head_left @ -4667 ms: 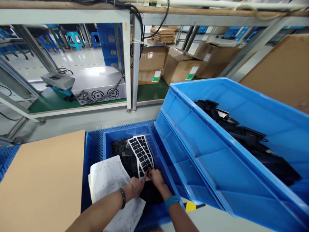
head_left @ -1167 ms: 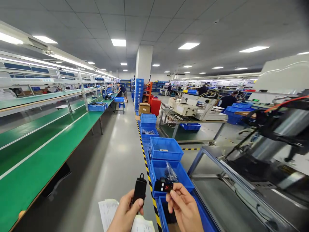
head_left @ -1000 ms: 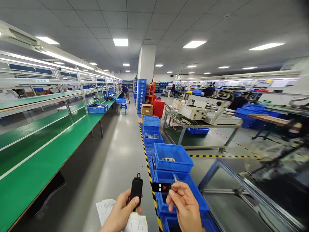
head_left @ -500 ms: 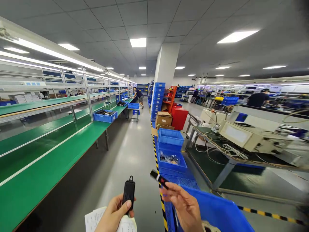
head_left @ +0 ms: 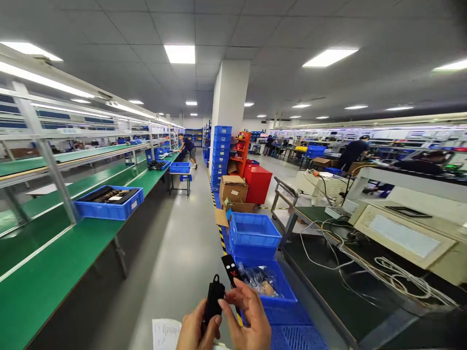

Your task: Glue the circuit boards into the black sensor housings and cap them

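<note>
My left hand (head_left: 195, 325) is closed around a black plastic case with a small loop at its top (head_left: 214, 297). White paper with handwriting (head_left: 165, 334) shows under and beside that hand; how it is held is hidden. Between the fingers of my right hand (head_left: 250, 318) is a slim black stick with white dots and a red mark (head_left: 229, 270), tilted with its end up. The right fingertips reach to the side of the black case, close to or touching it.
A green workbench (head_left: 91, 248) runs along the left, bearing a blue bin (head_left: 136, 201). Blue crates (head_left: 255, 231) and a cardboard box (head_left: 233, 189) line the aisle's right. Beyond stands a cart (head_left: 317, 291) with cables and a beige instrument (head_left: 397, 233). Several people work farther off.
My right hand has moved left with the black stick, up to the black case. The left hand has shifted right. Bench bin and crates appear closer.
</note>
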Available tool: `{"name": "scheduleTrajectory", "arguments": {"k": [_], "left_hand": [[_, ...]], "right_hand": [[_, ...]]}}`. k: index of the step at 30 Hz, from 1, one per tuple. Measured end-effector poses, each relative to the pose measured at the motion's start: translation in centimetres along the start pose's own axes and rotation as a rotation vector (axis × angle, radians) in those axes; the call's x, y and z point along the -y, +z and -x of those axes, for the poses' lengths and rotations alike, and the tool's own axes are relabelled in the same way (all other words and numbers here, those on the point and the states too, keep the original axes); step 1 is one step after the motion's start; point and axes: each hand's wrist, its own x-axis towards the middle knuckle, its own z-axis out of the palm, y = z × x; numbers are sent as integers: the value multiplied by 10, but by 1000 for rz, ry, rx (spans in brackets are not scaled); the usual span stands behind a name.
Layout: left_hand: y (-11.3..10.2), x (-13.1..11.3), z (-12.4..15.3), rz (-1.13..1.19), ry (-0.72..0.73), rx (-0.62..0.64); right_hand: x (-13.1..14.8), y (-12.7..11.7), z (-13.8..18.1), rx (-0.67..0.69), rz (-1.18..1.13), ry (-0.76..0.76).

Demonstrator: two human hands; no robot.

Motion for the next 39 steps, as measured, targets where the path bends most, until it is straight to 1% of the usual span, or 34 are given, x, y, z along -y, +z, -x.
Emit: {"name": "scheduleTrajectory", "arguments": {"k": [2, 4, 7, 10, 13, 16, 20, 22, 24, 26, 29, 31, 33, 36, 39], "left_hand": [[1, 16, -64, -37, 15, -52], [0, 27, -127, -75, 52, -102], [-11, 36, -219, -114, 50, -116], [-33, 45, -302, -103, 0, -121], [-57, 65, -380, -98, -55, -124], [-79, 93, -461, -98, -92, -146], [-110, 124, -588, -56, -27, -161], [-129, 133, -655, -23, -14, -144], [-149, 139, -720, -7, -27, -119], [-167, 143, -782, -6, -45, -109], [-187, 149, -870, -3, -73, -96], [-197, 154, -929, 4, -70, -86], [-204, 161, -990, 11, -47, -53], [-210, 171, -1084, -7, -37, 9], [-216, 178, -1176, -49, -88, -6]], "right_hand": [[-40, 27, -44, -22, 12, -10], [-77, 56, -92, -21, -41, 21], [-121, 103, -166, 19, -193, 158], [-157, 154, -236, 95, -306, 321], [-200, 202, -303, 193, -347, 439], [-255, 252, -369, 286, -359, 495], [-332, 330, -461, 390, -389, 514], [-364, 371, -506, 379, -399, 512], [-390, 408, -552, 333, -401, 513], [-412, 439, -598, 303, -393, 529], [-443, 478, -665, 259, -361, 572], [-468, 503, -708, 191, -340, 610], [-499, 529, -751, 142, -325, 639], [-552, 571, -818, 147, -327, 645], [-603, 614, -890, 163, -354, 660]]}}
